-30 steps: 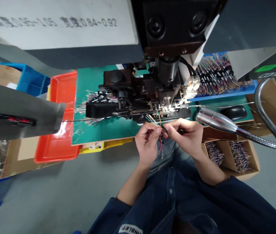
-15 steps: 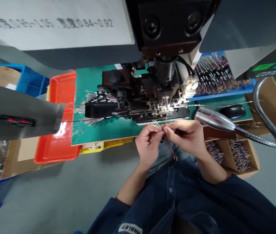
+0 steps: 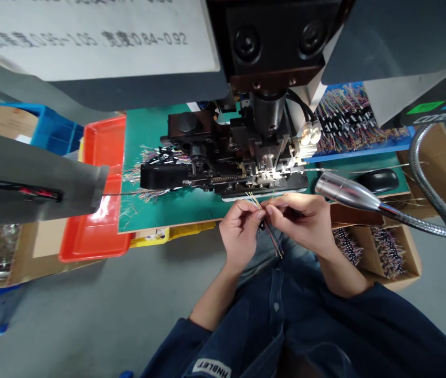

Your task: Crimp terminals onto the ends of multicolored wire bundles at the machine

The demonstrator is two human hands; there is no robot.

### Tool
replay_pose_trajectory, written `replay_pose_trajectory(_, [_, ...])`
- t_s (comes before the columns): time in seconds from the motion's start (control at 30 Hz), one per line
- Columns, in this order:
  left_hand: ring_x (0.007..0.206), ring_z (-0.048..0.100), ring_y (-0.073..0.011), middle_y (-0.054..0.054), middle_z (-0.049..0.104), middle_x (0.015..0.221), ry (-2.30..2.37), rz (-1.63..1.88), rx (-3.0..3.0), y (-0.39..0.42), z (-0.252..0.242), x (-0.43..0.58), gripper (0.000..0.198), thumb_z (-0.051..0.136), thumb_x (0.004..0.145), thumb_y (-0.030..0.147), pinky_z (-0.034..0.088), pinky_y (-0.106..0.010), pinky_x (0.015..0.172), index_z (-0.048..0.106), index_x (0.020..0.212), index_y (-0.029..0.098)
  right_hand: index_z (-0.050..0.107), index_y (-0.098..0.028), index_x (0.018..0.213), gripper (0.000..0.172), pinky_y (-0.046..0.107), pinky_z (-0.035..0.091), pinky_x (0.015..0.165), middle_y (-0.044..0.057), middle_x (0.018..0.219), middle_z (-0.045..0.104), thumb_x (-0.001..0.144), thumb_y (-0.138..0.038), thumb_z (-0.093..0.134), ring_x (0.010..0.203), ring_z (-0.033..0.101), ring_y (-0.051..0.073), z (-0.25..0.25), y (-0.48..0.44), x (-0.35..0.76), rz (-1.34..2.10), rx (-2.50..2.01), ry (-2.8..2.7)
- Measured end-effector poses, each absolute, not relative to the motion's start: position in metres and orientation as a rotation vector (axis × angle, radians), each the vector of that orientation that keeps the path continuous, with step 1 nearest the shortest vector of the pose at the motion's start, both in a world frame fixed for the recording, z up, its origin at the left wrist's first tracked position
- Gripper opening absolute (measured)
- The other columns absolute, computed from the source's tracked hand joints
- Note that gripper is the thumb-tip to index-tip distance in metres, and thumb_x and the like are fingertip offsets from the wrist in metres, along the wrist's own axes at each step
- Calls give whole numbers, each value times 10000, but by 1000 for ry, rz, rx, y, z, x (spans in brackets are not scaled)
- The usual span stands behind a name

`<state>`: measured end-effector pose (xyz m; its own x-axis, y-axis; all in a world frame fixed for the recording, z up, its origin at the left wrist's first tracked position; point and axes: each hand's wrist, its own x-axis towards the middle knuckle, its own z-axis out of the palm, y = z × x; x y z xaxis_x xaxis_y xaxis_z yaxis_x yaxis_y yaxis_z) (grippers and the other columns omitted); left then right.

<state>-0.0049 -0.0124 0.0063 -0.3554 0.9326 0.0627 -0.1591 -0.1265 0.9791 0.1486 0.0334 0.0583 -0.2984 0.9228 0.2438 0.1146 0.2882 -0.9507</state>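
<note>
Thin coloured wires (image 3: pixel 273 241) sit pinched between both hands, just in front of the black machine (image 3: pixel 226 163). The left hand (image 3: pixel 241 231) and the right hand (image 3: pixel 301 220) each have their fingers closed tight on the little bunch, and its tips poke up toward the machine. I think a wire could slip out or bend, since they are so thin. Fingers that near the machine could get nipped. The machine stands on a green desk (image 3: pixel 160 207). Left of the machine is a red tray (image 3: pixel 97 210). Right of it are a silver lamp (image 3: pixel 344 193) and a box (image 3: pixel 398 282) of more wires.

Grey floor (image 3: pixel 89 315) — green-topped bench (image 3: pixel 160 210)
</note>
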Motion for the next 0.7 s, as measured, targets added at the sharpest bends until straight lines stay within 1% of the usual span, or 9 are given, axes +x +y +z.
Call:
replay_pose_trajectory(0.17, [760, 640, -128, 2, 715, 831, 1165, 1643, 862, -14, 0, -2, 231, 842, 999, 367, 543, -239, 737, 716, 883, 212, 843, -177, 914, 124, 253, 558, 575, 45, 818, 833, 985, -271, 804, 634, 699, 134, 56, 32, 144, 1186, -969, -1547])
replay_pose_trajectory(0.33, [797, 695, -138, -13, 762, 891, 1212, 1592, 853, -15, -1, -1, 211, 907, 941, 370, 579, -237, 744, 765, 921, 215, 852, -169, 932, 112, 240, 493, 521, 20, 733, 799, 982, -241, 783, 560, 636, 112, 55, 33, 141, 1154, -963, -1520])
replay_pose_trajectory(0.43, [810, 708, -137, -19, 773, 901, 1200, 1579, 890, -14, 2, -4, 186, 905, 945, 340, 588, -233, 756, 770, 926, 214, 871, -169, 966, 124, 244, 463, 511, 5, 688, 771, 991, -241, 773, 543, 606, 104, 55, 35, 141, 1084, -987, -1566])
replay_pose_trajectory(0.57, [736, 690, -133, -12, 753, 860, 1136, 1589, 836, -13, 5, -7, 212, 879, 971, 354, 601, -254, 731, 730, 928, 209, 873, -166, 987, 154, 265, 504, 537, 12, 681, 772, 1012, -261, 754, 561, 640, 122, 56, 36, 142, 1074, -1021, -1556])
replay_pose_trajectory(0.7, [703, 692, -132, -4, 736, 850, 1078, 1578, 739, -11, 8, -4, 251, 843, 1003, 403, 611, -265, 703, 692, 938, 214, 850, -185, 957, 169, 256, 532, 503, -6, 642, 748, 1020, -315, 763, 513, 633, 118, 55, 36, 141, 1123, -1029, -1480])
